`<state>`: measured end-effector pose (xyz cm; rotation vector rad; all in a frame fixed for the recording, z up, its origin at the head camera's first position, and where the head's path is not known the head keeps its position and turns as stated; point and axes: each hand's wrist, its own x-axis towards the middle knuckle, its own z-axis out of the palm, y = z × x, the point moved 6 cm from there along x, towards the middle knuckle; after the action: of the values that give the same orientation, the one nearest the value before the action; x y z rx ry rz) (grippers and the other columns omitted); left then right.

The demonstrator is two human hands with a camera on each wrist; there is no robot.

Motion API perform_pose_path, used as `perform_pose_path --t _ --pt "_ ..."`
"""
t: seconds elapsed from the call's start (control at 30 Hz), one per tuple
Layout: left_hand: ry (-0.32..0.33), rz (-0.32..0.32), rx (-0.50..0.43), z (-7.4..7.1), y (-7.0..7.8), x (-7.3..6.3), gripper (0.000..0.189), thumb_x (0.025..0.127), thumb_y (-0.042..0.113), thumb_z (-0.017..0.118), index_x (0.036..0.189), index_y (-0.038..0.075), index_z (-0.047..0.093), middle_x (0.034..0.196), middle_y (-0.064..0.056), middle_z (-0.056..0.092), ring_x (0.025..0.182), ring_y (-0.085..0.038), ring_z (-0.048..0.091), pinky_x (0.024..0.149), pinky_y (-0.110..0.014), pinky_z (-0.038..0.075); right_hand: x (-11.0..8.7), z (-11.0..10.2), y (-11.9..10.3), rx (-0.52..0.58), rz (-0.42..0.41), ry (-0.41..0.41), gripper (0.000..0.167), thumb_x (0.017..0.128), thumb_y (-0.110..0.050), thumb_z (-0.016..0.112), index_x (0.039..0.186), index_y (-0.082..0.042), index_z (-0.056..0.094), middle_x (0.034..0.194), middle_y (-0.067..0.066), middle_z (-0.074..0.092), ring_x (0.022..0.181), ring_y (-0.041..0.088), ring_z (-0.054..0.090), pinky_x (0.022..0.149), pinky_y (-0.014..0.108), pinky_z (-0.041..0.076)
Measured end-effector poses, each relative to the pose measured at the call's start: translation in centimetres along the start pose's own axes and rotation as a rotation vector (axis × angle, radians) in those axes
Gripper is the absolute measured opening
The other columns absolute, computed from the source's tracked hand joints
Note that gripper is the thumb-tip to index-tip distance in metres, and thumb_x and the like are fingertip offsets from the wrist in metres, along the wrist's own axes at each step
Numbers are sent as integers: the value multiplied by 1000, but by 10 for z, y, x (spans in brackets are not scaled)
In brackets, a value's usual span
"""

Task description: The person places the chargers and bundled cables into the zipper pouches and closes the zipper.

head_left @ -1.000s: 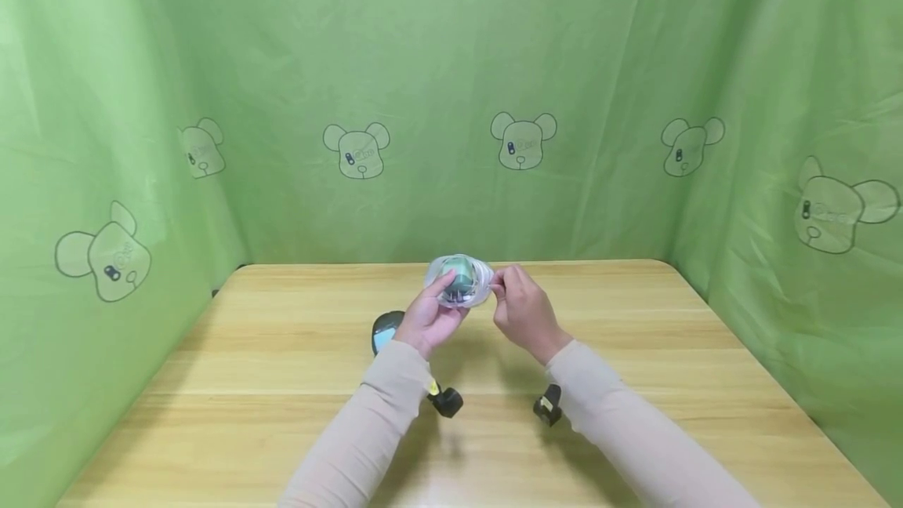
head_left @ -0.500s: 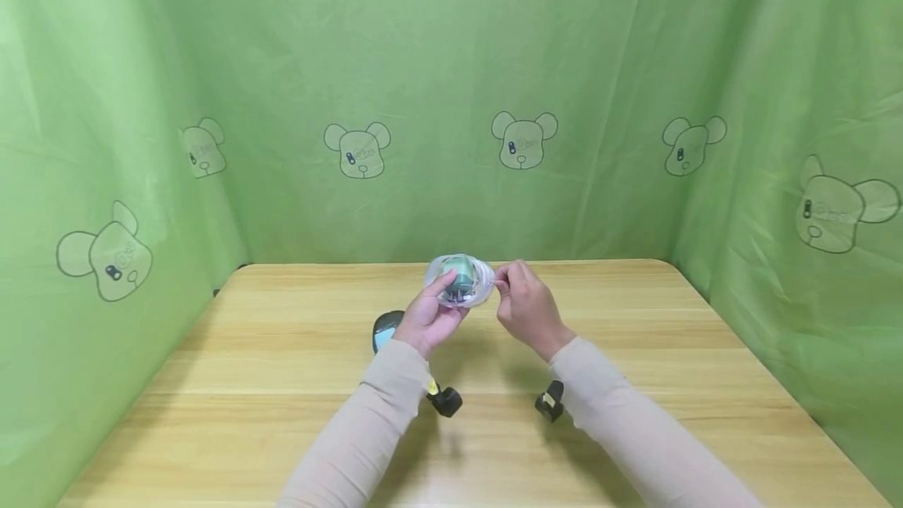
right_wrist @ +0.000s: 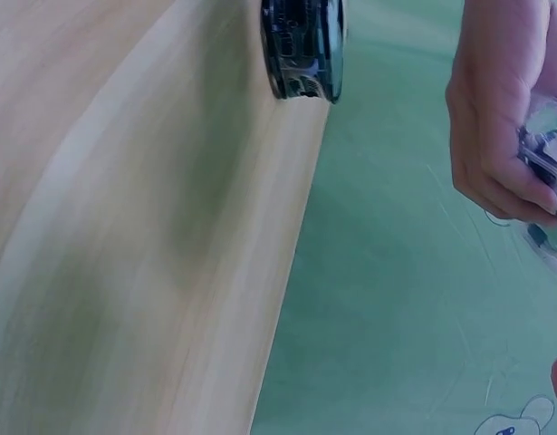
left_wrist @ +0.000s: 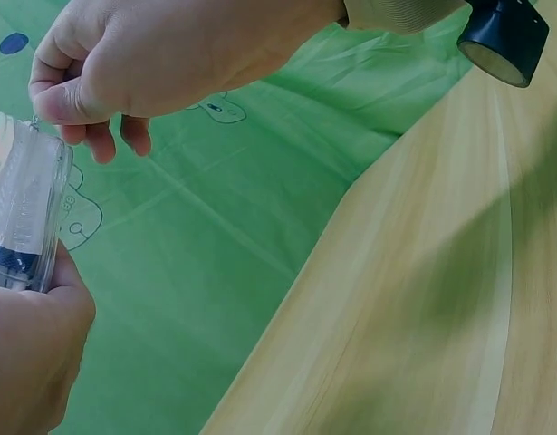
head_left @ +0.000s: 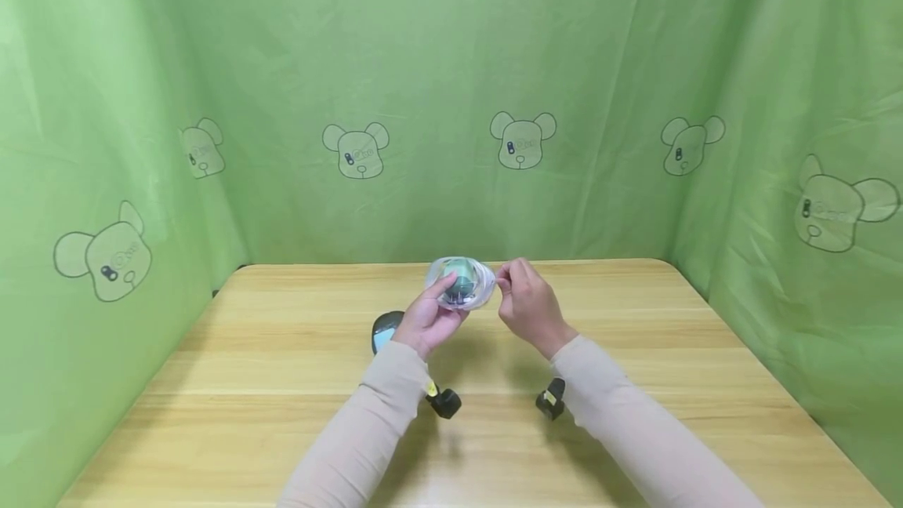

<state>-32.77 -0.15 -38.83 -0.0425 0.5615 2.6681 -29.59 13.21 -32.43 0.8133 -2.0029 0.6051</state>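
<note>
My left hand holds a small rounded clear plastic case, its thumb across the front. Something green shows through the plastic, with dark and pale items below it. Beside the case's right edge, my right hand has thumb and forefinger pinched together. In the left wrist view, the right hand pinches a small pull at the top of the case, by a whitish zipper-like strip. The left hand grips it from below. In the right wrist view, the left hand's fingers wrap the case.
The hands are above a light wooden table. Green curtains printed with bear heads enclose its back and sides. Black wrist cameras hang under the sleeves. A black device with a lit screen sits at the left wrist.
My right hand has shifted slightly right, away from the case's edge, still pinching. My left hand and the case stay almost in place.
</note>
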Motion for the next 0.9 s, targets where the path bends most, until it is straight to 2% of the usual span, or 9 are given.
perform_pose_path --t 0.33,0.53,0.73,0.9 --pt "-26 -3 8 -2 -2 -2 59 100 5 47 150 7 16 150 -14 32 137 -26 33 106 -34 42 0 -1 1 23 -1 -29 17 78 14 63 85 3 51 77 11 51 63 20 49 51 30 53" --pt "-11 6 -5 -3 -3 -1 60 99 7 50 150 7 18 150 -13 33 137 -27 35 106 -35 43 -1 -4 -1 18 -30 3 19 76 14 64 86 3 52 78 12 54 64 22 52 52 31 54" --pt "-6 15 -24 -3 -3 1 58 100 9 48 150 9 18 149 -14 34 136 -28 36 109 -37 39 -1 -6 -5 3 -41 14 19 76 14 65 84 3 52 76 10 53 63 21 52 50 30 53" --pt "-23 26 -49 -3 -3 0 63 95 3 44 150 9 14 148 -17 30 136 -31 34 109 -40 38 -3 -6 -5 -7 -46 11 18 76 14 65 84 2 52 76 10 53 63 20 51 50 29 52"
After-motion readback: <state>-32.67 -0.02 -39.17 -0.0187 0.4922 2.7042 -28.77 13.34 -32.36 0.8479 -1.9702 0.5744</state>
